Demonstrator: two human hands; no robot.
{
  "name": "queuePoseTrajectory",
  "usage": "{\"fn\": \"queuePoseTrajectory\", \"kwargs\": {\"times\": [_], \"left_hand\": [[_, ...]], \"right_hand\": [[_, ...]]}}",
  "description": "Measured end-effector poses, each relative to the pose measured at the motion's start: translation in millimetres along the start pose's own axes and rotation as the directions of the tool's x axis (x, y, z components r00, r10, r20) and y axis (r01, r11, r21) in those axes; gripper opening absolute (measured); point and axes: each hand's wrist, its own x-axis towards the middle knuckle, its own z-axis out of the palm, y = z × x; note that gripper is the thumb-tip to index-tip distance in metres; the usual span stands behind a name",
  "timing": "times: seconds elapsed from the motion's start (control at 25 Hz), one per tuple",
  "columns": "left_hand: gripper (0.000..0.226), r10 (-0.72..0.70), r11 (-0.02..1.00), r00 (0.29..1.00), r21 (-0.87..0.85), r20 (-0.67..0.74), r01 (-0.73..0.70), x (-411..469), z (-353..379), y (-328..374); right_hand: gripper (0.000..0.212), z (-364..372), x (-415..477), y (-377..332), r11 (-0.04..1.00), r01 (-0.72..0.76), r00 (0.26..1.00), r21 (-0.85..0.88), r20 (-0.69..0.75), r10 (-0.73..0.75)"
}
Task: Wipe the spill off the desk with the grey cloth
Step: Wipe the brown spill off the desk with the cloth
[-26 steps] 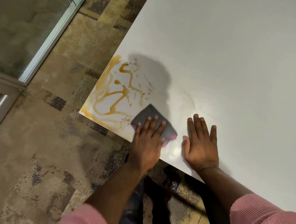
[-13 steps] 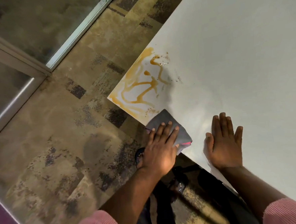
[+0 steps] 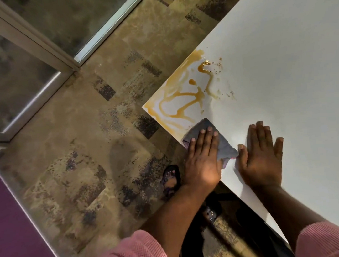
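**Cloth poised at the near rim of a corner spill**

A person's left hand lies flat, fingers extended and pressed down on a folded grey cloth at the near edge of a white desk, pinning it to the surface rather than gripping it. The right hand rests palm-down and empty on bare desktop just beside the cloth, its thumb at the cloth's trailing corner, where a pink hem shows.

The orange-brown spill lies directly ahead of the left fingertips and slightly to their left, filling the desk's corner. Its streaks run mainly along the desk's left edge, from a pale film at the corner point toward a darker pooled bead and a scatter of specks farther in. The cloth's leading corner touches, or very nearly touches, the nearest streak; the rest of the liquid appears unwiped.

The left hand is plainly the nearer one and already holds the tool, so the stroke most likely runs forward, away from the body. Both desk edges are close here; a push angled left could sweep liquid over the side onto the patterned carpet, where a sandalled foot stands below the edge.
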Motion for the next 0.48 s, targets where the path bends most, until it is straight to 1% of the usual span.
{"fn": "queuePoseTrajectory", "kwargs": {"times": [0.08,0.24,0.4,0.48], "left_hand": [[0.077,-0.006,1.0,0.999,-0.026,-0.038,0.005,16.1,-10.0,-18.5],[0.069,-0.074,0.997,0.995,-0.019,-0.07,0.073,56.0,-32.6,-63.4],[0.063,-0.11,0.984,0.989,-0.149,-0.096,0.095,36.9,-20.2,-46.9],[0.066,-0.076,0.987,0.993,-0.146,-0.085,0.063,10.2,-10.1,-35.7]], "right_hand": [[0.067,-3.2,0.6,-3.6,1.0,0.016,1.0,0.012,-0.021,-0.016],[0.067,-2.0,-0.7,-2.7,1.0,0.009,1.0,-0.004,-0.015,-0.009],[0.068,0.0,2.3,-0.8,1.0,0.014,1.0,0.004,0.006,-0.014],[0.068,-0.4,1.6,-1.8,1.0,0.009,1.0,0.012,0.009,-0.009]]}}
